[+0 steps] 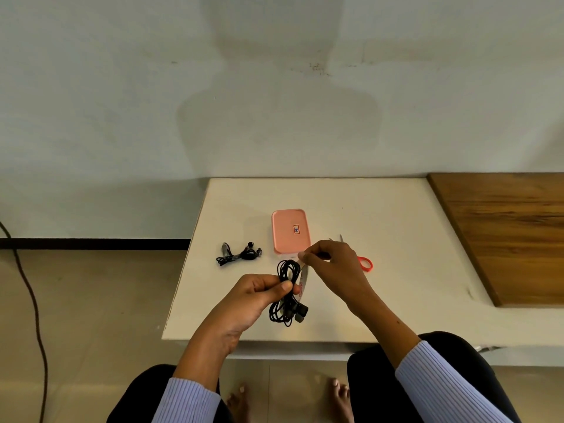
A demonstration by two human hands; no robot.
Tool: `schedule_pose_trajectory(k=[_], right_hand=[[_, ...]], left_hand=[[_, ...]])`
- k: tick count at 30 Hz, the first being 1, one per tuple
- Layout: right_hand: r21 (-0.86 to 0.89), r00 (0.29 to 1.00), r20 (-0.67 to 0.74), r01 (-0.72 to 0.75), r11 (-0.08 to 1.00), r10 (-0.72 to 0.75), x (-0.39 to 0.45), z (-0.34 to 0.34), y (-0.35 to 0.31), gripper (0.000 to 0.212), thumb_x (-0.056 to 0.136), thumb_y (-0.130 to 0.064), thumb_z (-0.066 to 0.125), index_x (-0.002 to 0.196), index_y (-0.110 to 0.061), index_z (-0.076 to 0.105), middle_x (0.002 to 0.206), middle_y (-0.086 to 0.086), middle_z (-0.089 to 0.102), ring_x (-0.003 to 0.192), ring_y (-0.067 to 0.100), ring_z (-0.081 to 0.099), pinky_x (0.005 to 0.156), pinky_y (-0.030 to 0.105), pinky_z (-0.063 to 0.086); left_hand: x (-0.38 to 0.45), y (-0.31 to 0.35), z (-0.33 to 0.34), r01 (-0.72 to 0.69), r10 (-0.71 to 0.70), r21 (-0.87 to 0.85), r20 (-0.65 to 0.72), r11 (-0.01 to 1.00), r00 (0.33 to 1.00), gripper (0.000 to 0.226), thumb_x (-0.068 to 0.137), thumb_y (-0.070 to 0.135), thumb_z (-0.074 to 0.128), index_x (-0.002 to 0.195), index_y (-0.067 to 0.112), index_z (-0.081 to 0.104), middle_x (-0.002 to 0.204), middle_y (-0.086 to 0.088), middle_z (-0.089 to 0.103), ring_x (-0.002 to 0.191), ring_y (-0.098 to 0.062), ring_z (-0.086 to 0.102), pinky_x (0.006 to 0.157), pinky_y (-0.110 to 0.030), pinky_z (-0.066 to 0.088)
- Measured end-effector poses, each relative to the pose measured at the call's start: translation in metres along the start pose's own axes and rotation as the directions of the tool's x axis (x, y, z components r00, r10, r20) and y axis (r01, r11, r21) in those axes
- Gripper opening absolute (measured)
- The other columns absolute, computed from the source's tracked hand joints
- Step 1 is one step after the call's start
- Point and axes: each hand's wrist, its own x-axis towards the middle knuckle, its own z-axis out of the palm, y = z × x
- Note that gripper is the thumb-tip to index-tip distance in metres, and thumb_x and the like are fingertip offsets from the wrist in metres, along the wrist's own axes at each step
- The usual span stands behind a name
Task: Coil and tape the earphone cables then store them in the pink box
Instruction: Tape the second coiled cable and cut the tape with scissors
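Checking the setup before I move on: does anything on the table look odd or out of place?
Nothing stands out. The pink box lies closed, a bundled earphone sits left of it, and scissors lie partly hidden behind the right hand.

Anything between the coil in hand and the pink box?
Only the box's own lid. The black coiled earphone cable is pinched in the left hand; the right hand holds tape beside it. The pink rectangular plastic box lies just beyond, closed, with no object between.

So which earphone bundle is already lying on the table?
The bundle left of the pink box, at; the other bundle is gripped in the left hand.
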Motion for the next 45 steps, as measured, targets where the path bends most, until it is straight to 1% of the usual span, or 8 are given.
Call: schedule_pose_trajectory(k=[8,13,19,24,28,32,38,45], right_hand=[[-0.016,0.998,0.011,-0.056,0.998,0.056,0.002,0.0,0.0,0.018,0.089,-0.024,0.062,0.083,-0.007,0.067,0.075,0.003,0.062,0.065,0.011,0.05,0.058,0.02,0.038],[0.009,0.994,-0.032,-0.101,0.995,0.101,0.007,-0.002,0.005,0.021,0.088,-0.025,0.063,0.081,-0.006,0.068,0.079,0.007,0.069,0.074,0.02,0.061,0.065,0.028,0.045],[0.231,0.979,-0.055,-0.177,0.957,0.195,0.006,-0.007,0.005,0.015,0.089,-0.019,0.063,0.077,-0.01,0.067,0.077,0.0,0.073,0.076,0.012,0.07,0.065,0.023,0.05],[0.445,0.951,-0.043,-0.257,0.858,0.307,0.003,-0.012,-0.001,0.014,0.089,-0.015,0.061,0.078,-0.009,0.067,0.079,0.003,0.072,0.075,0.011,0.069,0.063,0.022,0.047],[0.5,0.937,-0.032,-0.286,0.818,0.347,0.003,-0.012,0.0,0.012,0.09,-0.014,0.06,0.084,-0.007,0.068,0.082,0.003,0.074,0.074,0.01,0.07,0.064,0.023,0.05],[0.439,0.938,-0.192,-0.181,0.88,0.288,0.001,-0.009,0.001,0.011,0.088,-0.016,0.063,0.083,-0.009,0.069,0.078,0.002,0.074,0.072,0.01,0.071,0.064,0.023,0.051],[0.191,0.923,-0.35,-0.093,0.977,0.156,-0.003,0.0,-0.003,0.013,0.081,-0.017,0.067,0.069,-0.016,0.071,0.064,-0.006,0.071,0.062,0.006,0.069,0.071,0.037,0.058],[0.139,0.918,-0.381,-0.063,0.988,0.112,-0.012,0.008,-0.012,0.014,0.079,-0.021,0.068,0.065,-0.019,0.068,0.06,-0.006,0.068,0.058,0.012,0.066,0.061,0.039,0.057]], left_hand=[[0.001,0.001,-0.001,0.01,-0.01,0.003,-0.025,1.0,1.0,0.019,0.091,0.022,0.057,0.093,0.014,0.075,0.089,0.006,0.075,0.1,-0.001,0.063,0.089,-0.011,0.035],[0.001,0.0,-0.002,0.014,-0.014,0.005,-0.03,1.0,0.999,0.02,0.091,0.022,0.057,0.093,0.014,0.075,0.093,0.002,0.075,0.102,-0.006,0.063,0.089,-0.014,0.037],[0.0,-0.001,-0.009,0.005,-0.005,0.001,-0.048,1.0,0.999,0.02,0.09,0.023,0.058,0.094,0.014,0.075,0.095,0.003,0.075,0.107,-0.006,0.06,0.1,-0.025,0.032],[0.0,-0.001,-0.012,0.002,-0.002,0.006,-0.043,1.0,0.999,0.018,0.09,0.022,0.058,0.095,0.016,0.074,0.097,0.006,0.075,0.102,0.005,0.06,0.086,-0.01,0.031],[0.001,-0.001,-0.015,-0.02,0.021,0.013,-0.048,1.0,0.999,0.017,0.09,0.02,0.058,0.092,0.016,0.074,0.097,0.007,0.075,0.103,0.003,0.061,0.085,-0.009,0.032],[0.0,0.002,-0.011,-0.155,0.149,-0.025,-0.16,0.988,0.976,0.018,0.091,0.019,0.056,0.093,0.015,0.073,0.095,0.004,0.075,0.098,0.001,0.064,0.079,-0.006,0.039],[0.004,0.014,0.026,-0.385,0.346,-0.133,-0.244,0.913,0.906,0.019,0.093,0.019,0.051,0.093,0.019,0.07,0.091,0.018,0.073,0.097,0.009,0.062,0.076,-0.001,0.04],[0.016,0.012,0.043,-0.352,0.32,-0.129,-0.221,0.927,0.921,0.021,0.096,0.019,0.049,0.089,0.015,0.068,0.088,0.01,0.072,0.09,0.005,0.063,0.074,-0.004,0.042]])
